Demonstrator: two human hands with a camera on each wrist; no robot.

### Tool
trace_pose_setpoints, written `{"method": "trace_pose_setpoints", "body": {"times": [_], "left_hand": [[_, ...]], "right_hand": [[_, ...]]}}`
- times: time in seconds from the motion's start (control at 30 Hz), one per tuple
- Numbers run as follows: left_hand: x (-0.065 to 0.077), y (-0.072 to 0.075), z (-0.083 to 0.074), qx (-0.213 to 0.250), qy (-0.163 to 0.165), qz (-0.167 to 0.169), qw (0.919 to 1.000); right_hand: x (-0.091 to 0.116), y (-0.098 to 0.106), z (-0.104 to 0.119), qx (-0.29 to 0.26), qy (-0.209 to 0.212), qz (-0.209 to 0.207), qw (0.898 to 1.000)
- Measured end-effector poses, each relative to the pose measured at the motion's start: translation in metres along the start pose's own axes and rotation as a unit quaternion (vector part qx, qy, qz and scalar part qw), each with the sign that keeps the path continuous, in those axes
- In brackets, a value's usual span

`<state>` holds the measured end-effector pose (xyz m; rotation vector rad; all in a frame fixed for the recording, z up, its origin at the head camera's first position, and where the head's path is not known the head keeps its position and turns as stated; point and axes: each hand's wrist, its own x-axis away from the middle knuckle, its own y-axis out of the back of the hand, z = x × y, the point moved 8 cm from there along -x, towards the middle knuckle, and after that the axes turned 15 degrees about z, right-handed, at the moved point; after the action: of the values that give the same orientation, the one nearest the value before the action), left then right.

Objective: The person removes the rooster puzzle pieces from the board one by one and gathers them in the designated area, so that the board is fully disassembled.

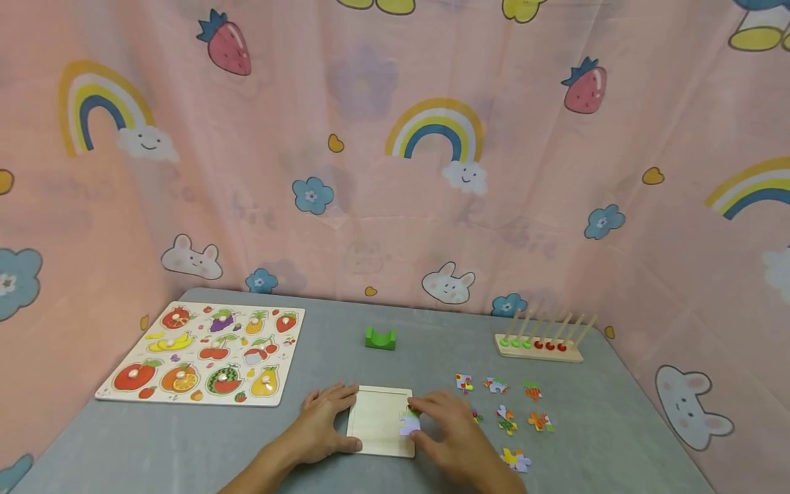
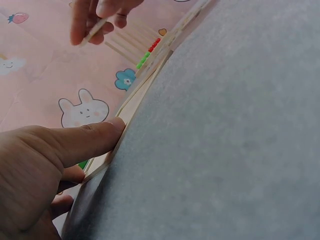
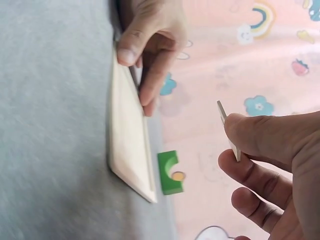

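Note:
A square, pale wooden puzzle tray (image 1: 375, 424) with a raised rim lies on the table in the head view. My left hand (image 1: 316, 429) holds its left side, thumb at the near corner and fingers toward the far corner. In the left wrist view that thumb (image 2: 92, 141) presses on the tray's edge. My right hand (image 1: 453, 436) pinches a jigsaw piece (image 1: 409, 423), pale lilac with some green, over the tray's right rim. The right wrist view shows this piece (image 3: 229, 131) edge-on between thumb and finger, raised apart from the tray.
Several loose jigsaw pieces (image 1: 506, 420) lie right of my right hand. A fruit peg puzzle board (image 1: 204, 353) is at the left. Behind the tray stands a green notched block (image 1: 380, 339). A wooden peg rack with green and red beads (image 1: 538, 348) stands back right, before a pink curtain (image 1: 364, 226).

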<state>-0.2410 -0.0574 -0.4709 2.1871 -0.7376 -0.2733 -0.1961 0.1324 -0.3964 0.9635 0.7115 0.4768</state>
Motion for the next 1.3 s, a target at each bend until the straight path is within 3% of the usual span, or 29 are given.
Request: {"method": "trace_pose_setpoints", "body": {"times": [0.37,0.6,0.83,1.07,1.3], "left_hand": [[0.000,0.000,0.001,-0.002,0.001,0.003,1.0000],[-0.001,0.000,0.000,-0.002,-0.002,0.003,1.0000],[0.000,0.000,0.000,-0.005,-0.003,0.002,1.0000],[0.000,0.000,0.001,-0.002,-0.001,0.004,1.0000],[0.000,-0.001,0.000,-0.004,-0.001,0.006,1.0000]], "right_hand": [[0.015,0.033,0.013,0.015,0.065,-0.047,0.997],[0.031,0.048,0.006,0.028,0.047,-0.070,0.996],[0.046,0.058,-0.006,0.015,0.014,-0.057,0.998],[0.060,0.066,-0.017,0.028,0.051,-0.075,0.996],[0.073,0.072,-0.029,0.038,0.026,-0.071,0.996]]}}
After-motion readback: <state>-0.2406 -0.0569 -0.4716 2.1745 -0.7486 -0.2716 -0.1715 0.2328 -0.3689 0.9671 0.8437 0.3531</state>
